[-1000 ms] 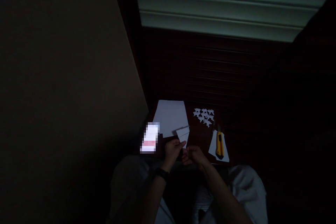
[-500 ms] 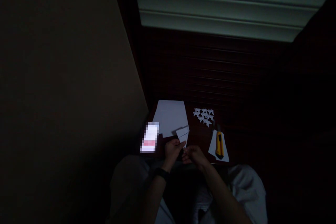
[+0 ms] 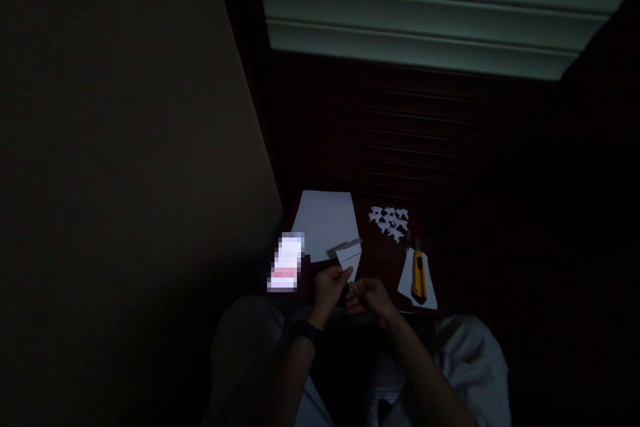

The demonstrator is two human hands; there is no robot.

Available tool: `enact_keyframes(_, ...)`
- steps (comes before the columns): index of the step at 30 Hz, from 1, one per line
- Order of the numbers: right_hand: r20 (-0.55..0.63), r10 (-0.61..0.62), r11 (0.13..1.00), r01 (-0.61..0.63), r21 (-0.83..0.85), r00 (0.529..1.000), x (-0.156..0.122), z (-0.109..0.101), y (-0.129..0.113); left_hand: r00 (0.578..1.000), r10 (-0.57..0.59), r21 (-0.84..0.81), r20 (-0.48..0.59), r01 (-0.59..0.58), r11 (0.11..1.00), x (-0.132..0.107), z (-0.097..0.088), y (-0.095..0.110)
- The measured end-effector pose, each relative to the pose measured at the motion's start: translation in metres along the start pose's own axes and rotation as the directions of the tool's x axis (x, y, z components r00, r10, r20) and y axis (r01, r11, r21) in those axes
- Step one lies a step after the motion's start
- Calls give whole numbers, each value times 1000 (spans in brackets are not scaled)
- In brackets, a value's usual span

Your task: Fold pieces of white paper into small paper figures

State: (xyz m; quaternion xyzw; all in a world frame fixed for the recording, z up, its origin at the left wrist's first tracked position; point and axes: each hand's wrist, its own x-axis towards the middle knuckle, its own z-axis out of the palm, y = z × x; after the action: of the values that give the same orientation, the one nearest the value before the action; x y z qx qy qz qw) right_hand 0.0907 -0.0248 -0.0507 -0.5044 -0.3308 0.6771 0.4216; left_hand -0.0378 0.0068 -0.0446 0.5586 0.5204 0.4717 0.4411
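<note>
A folded piece of white paper [image 3: 352, 259] points up and away from me, its wide end creased and its narrow end toward my fingers. My left hand [image 3: 329, 288], a dark band on its wrist, is closed on the paper with the thumb on top. Fingers of my right hand [image 3: 369, 296] pinch the narrow lower tip beside the left thumb. Behind the folded paper lies a larger white sheet [image 3: 325, 217]. The dim light hides the finer folds.
A lit phone [image 3: 286, 263], its screen blurred, lies at the left. Several small folded paper shapes [image 3: 389, 221] sit at the back right of the dark table. A yellow utility knife [image 3: 419, 280] rests on white paper slips [image 3: 406, 278] at the right. A wall [image 3: 150, 113] rises on the left.
Almost nothing differs. Both hands keep their hold on the folded paper, and the whole view has shifted very slightly.
</note>
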Motion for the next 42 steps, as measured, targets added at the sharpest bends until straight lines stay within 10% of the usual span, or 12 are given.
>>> enact_keyframes(7,-181,-144,982,117,-151,973,8,-20,-18,995,-48,-84,86,56,995,1,0,-3)
enact_keyframes(24,-30,-159,980,155,-122,987,10,-28,-20,974,-67,-59,218,82,995,2,-2,-5)
enact_keyframes(42,-133,-200,978,189,-91,971,12,-25,-19,926,-61,-24,373,76,997,-1,-2,2)
